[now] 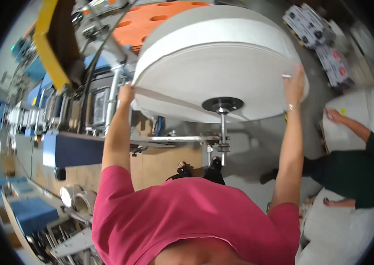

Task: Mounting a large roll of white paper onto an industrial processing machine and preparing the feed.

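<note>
A very large roll of white material (204, 77) sits ahead of me on a metal shaft (223, 128), with a black round hub (222, 104) at its near face. My left hand (126, 93) is closed at the roll's left edge, its fingers partly hidden. At the right edge, my right hand (294, 86) grips the rim, slightly blurred. A small white piece (287, 76) shows by its thumb; what it is I cannot tell. A flat metal arm (173, 138) runs to the near end of the shaft.
Left stands a machine with rollers (54, 112), a yellow guard (48, 44) and a blue box-shaped part (74, 149). Behind the roll is an orange panel with holes (151, 20). At right, a person in dark green (350, 170) is beside other large white rolls (355, 119).
</note>
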`<state>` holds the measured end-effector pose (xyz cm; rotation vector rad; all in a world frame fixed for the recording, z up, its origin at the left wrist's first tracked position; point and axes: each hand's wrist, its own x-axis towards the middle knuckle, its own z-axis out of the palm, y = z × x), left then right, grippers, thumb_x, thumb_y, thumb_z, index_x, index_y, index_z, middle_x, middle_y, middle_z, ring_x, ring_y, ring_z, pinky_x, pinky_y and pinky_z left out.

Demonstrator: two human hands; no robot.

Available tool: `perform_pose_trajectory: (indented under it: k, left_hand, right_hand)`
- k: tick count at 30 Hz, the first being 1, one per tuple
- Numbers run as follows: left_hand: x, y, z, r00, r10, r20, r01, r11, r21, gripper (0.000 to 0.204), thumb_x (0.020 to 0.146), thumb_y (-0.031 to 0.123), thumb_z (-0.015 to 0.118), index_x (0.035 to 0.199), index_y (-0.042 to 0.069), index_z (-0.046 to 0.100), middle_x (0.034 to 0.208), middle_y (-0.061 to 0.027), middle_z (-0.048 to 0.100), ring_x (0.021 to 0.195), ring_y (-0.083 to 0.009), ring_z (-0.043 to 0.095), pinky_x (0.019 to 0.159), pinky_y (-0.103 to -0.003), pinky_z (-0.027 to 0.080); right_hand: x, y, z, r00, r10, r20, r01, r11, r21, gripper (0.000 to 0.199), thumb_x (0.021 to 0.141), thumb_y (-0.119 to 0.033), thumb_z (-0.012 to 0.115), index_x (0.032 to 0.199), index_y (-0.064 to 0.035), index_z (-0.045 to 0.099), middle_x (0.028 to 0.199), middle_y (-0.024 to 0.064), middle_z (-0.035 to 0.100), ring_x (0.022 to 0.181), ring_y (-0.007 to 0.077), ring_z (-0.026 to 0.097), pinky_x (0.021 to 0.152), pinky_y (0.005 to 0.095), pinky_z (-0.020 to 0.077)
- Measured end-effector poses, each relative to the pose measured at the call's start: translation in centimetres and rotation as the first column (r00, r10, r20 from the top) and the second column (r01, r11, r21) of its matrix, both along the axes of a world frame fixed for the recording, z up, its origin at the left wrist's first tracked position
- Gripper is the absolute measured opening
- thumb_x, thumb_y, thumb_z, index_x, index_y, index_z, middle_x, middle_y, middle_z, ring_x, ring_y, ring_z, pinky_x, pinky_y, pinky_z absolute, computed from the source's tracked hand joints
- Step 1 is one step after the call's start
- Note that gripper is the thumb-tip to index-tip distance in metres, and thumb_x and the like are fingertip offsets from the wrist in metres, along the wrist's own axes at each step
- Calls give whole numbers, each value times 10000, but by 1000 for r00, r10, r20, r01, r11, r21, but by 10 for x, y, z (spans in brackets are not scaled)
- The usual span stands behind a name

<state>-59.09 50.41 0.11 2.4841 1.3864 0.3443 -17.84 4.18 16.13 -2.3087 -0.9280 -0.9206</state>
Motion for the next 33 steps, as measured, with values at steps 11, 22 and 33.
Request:
perform_pose_trajectory:
  k: [11,22,33]
  left_hand:
    - [-14,11,-25,979,-123,-160,128,992,17,238,804,184,430,882,12,576,877,-234,589,856,-398,556,747,-455,438]
    - [-47,-5,-62,990,-127,-55,123,990,-70,211,719,172,509,827,56,647,774,-197,610,786,-365,587,689,-440,450]
    - [-78,-82,-88,876,404,266,-27,589,-808,119,825,159,505,807,62,570,513,-2,453,358,-80,395,280,-209,248]
  right_hand:
    - [-21,-9,13,975,-153,-163,154,988,-7,683,692,-305,671,1258,-160,317,1327,193,312,893,338,571,609,386,502]
    - [-105,71,52,991,112,-67,-114,993,-28,641,720,-339,645,1270,-184,354,1345,134,301,691,242,606,491,302,501]
    - [-113,74,56,995,79,-60,-75,995,60,424,742,-274,618,1124,-175,463,1260,76,397,705,243,619,548,329,512]
